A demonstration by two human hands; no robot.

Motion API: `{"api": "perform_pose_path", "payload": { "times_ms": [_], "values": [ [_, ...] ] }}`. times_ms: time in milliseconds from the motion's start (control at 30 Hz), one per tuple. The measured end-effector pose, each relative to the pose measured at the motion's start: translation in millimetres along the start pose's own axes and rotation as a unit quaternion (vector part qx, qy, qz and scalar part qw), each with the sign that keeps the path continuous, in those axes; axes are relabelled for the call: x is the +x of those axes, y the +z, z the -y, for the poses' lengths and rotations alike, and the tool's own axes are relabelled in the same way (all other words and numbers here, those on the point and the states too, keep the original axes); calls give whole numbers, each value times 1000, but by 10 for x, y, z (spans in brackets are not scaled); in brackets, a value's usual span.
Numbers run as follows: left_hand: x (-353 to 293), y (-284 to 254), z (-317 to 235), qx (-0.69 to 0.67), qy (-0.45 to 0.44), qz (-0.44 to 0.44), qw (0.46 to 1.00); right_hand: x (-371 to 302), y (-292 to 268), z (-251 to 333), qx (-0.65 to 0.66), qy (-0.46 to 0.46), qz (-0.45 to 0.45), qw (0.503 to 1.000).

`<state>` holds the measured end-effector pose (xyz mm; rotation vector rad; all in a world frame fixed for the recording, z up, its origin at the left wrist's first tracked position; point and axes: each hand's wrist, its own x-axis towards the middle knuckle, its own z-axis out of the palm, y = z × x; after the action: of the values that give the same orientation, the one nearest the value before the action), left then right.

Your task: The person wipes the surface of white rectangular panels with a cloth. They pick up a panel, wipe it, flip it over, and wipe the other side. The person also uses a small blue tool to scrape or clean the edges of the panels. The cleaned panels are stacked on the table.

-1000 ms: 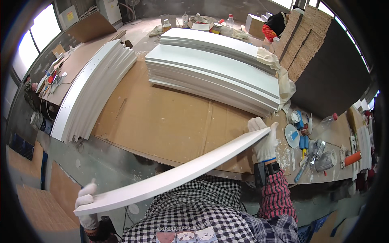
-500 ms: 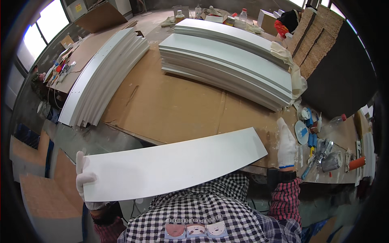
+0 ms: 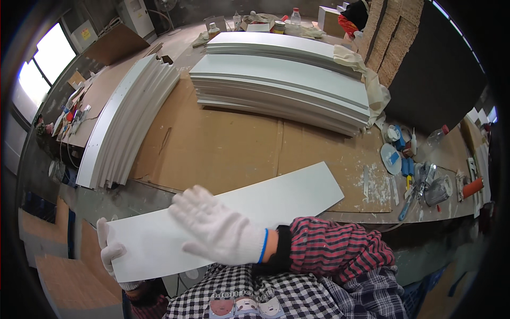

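Two gloved hands are on one white board [image 3: 255,212], which I see lying flat just on the near side of the cardboard-covered workbench [image 3: 223,149]. My left hand [image 3: 112,252] pinches the board's left end, fingers curled over its edge. My right hand [image 3: 220,228] lies spread and flat on the board's face, gripping nothing. Beyond, on the bench, sit a stack of white boards [image 3: 281,90] and leaning white boards [image 3: 127,122] at left.

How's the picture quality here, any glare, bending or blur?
Head view: the window at upper left is blown out; fisheye bends the white panel stacks and blackens the corners; the right hand over the white panel looks slightly soft.
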<state>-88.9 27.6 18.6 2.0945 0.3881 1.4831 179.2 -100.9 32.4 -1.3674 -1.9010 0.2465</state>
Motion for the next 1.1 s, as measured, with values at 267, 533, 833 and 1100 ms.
{"api": "perform_pose_path", "payload": {
  "times_ms": [267,533,833,1100],
  "values": [
    [-221,30,140,-10,-48,-21,999,-1100,-894,-1199,-198,321,21,926],
    [-146,-27,137,-69,-68,0,995,-2085,-1124,-1244,-411,386,39,825],
    [-4,46,48,-39,-70,-5,997,-2200,-1411,-699,-445,344,-30,826],
    [-159,-52,131,-54,-120,-26,991,-2694,-1524,-1011,-391,569,-171,703]
  ]
}}
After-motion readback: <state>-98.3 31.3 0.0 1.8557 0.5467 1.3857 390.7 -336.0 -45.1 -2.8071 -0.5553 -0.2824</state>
